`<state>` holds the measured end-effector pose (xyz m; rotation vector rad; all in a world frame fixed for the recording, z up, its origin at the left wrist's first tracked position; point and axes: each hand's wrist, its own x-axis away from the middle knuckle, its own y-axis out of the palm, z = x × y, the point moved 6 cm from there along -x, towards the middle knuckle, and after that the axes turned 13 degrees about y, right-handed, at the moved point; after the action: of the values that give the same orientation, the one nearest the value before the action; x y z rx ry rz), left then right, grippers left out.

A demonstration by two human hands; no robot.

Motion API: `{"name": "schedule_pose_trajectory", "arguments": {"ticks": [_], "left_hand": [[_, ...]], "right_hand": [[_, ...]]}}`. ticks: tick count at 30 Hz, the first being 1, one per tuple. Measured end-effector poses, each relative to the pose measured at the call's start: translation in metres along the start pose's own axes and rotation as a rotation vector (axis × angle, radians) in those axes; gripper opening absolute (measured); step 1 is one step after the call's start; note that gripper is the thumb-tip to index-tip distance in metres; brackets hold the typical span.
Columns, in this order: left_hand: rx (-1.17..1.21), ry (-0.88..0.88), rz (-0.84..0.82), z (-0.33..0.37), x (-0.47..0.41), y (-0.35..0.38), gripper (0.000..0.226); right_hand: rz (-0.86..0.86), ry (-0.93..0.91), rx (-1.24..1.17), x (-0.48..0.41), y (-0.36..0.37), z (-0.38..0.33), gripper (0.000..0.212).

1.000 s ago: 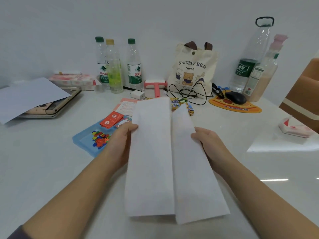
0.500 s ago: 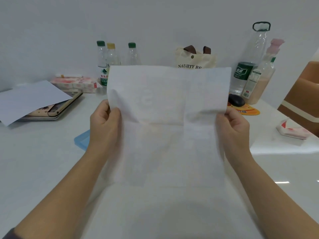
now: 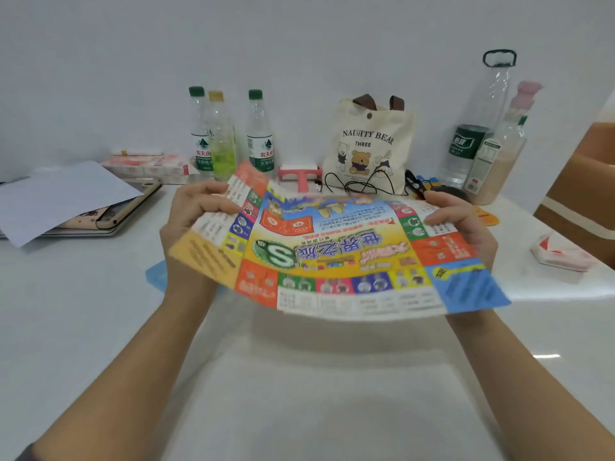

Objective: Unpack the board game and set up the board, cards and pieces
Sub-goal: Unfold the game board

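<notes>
A colourful paper game board (image 3: 336, 257) is spread open in the air above the white table (image 3: 299, 394), printed side up, its text upside down to me. My left hand (image 3: 196, 217) pinches its left edge, thumb on top. My right hand (image 3: 459, 221) pinches the right edge the same way. The sheet sags a little in the middle. A corner of the blue game tray (image 3: 156, 274) shows under the board's left side; the rest of it, with the cards and pieces, is hidden behind the sheet.
Three water bottles (image 3: 229, 134), a pink T-shaped tool (image 3: 301, 176), a bear tote bag (image 3: 369, 144) with black cables and two tall bottles (image 3: 479, 128) line the back wall. A white sheet over a laptop (image 3: 66, 201) lies at left, a tissue pack (image 3: 562, 254) at right.
The folded white sheet was opened out, raised upright, then flipped down flat so its printed face shows. Both hands moved apart to its side edges.
</notes>
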<state>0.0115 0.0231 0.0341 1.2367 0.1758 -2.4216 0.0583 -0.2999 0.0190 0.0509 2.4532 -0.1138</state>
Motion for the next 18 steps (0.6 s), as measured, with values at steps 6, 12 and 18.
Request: {"name": "schedule_pose_trajectory", "arguments": {"ticks": [6, 12, 18], "left_hand": [[-0.072, 0.019, -0.011, -0.028, 0.017, -0.009, 0.019], [0.139, -0.162, 0.021, -0.032, 0.025, -0.007, 0.019], [0.164, -0.247, 0.054, -0.033, 0.028, -0.007, 0.017]], "right_hand": [[0.074, 0.112, -0.035, 0.007, 0.005, 0.019, 0.043], [0.022, 0.063, 0.045, 0.005, 0.003, 0.021, 0.033], [0.010, 0.173, -0.043, 0.012, 0.006, 0.021, 0.021]]}}
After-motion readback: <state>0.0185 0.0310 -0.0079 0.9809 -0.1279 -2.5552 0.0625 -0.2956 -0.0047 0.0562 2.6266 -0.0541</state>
